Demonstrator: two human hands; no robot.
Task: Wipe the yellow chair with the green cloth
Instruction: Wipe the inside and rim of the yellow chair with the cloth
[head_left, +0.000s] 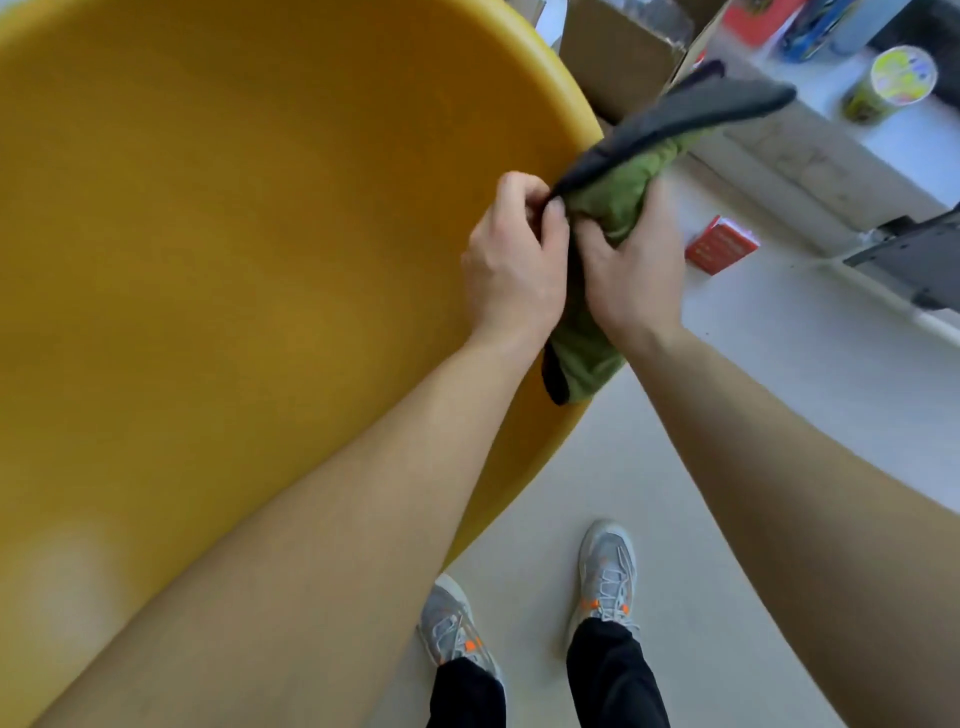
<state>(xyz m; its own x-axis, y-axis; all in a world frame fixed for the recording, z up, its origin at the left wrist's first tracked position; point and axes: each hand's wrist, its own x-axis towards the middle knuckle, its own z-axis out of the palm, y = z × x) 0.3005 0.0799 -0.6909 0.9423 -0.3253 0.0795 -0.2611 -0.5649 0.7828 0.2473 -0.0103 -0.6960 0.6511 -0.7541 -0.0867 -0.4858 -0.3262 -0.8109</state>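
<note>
Green cloth (618, 208) was held in both hands at the right rim of the yellow chair (218, 270), centre-right of the frame.

Left hand (511, 270) was closed, fingers pinching the cloth's dark edge near its middle. Right hand (631, 275) was wrapped around the bunched green part, thumb on top. Cloth ran through both grips: upper end with the dark side stuck out toward upper right, lower end hung below the wrists over the chair rim. Cannot tell if the cloth touched the chair surface. Chair shell filled the left half of the frame. Grey sneakers (608, 577) stood on pale floor (753, 415) at lower centre; red box (719, 244) lay on the floor just right of the hands.
</note>
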